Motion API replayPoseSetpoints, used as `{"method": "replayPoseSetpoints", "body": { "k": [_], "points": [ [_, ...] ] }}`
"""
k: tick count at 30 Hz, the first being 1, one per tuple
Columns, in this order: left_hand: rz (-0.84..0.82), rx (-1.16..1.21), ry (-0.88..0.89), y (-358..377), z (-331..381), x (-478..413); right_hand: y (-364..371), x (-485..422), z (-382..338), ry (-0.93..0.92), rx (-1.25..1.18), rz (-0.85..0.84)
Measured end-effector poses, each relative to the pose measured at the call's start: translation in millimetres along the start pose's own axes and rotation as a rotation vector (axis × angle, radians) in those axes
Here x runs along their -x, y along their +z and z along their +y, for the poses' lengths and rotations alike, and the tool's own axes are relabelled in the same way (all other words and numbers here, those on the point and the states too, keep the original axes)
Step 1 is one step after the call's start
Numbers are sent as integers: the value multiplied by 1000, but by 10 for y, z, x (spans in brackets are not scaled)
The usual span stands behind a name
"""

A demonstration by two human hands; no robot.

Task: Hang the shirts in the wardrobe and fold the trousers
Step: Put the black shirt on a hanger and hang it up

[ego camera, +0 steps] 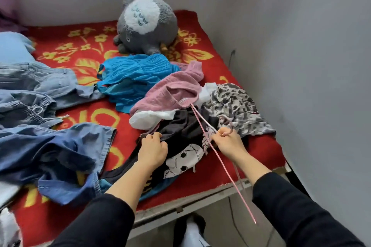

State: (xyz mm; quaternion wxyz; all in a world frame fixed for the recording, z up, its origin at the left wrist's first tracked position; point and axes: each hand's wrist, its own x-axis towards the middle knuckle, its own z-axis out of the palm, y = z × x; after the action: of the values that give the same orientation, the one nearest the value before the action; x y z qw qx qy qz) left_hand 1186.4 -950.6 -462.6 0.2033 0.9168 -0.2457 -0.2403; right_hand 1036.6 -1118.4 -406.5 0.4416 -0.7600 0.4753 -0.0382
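A black T-shirt (pixel 180 132) with a white cartoon print lies on the bed near its front edge. My left hand (pixel 152 148) grips a bunch of its fabric. My right hand (pixel 226 140) holds a pink wire hanger (pixel 226 168) by its neck, just to the right of the shirt. One hanger arm reaches back over the clothes pile and the other points down past the bed edge. Behind the shirt lie a pink top (pixel 172 90), a white garment (pixel 148 118), a turquoise top (pixel 132 78) and a grey patterned garment (pixel 234 106).
Blue trousers (pixel 52 146) and lighter denim trousers (pixel 34 84) sprawl over the left of the red flowered blanket (pixel 204 54). A grey plush toy (pixel 146 26) sits at the back. A grey wall (pixel 301 66) closes the right side. The bed's front edge (pixel 180 204) is below my arms.
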Motion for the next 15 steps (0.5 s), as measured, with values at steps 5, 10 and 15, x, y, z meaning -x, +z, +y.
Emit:
{"method": "replayPoseSetpoints", "body": {
  "k": [5,10,15],
  "points": [
    [-78,22,-114,375,84,-499,-10,-807,157,-6,75,13],
    [-106,-100,-229,623,-119,-818,358,-1311,354,-64,174,-81],
    [-120,-402,-69,700,-601,-1039,887,-1398,484,-66,108,-330]
  ]
}}
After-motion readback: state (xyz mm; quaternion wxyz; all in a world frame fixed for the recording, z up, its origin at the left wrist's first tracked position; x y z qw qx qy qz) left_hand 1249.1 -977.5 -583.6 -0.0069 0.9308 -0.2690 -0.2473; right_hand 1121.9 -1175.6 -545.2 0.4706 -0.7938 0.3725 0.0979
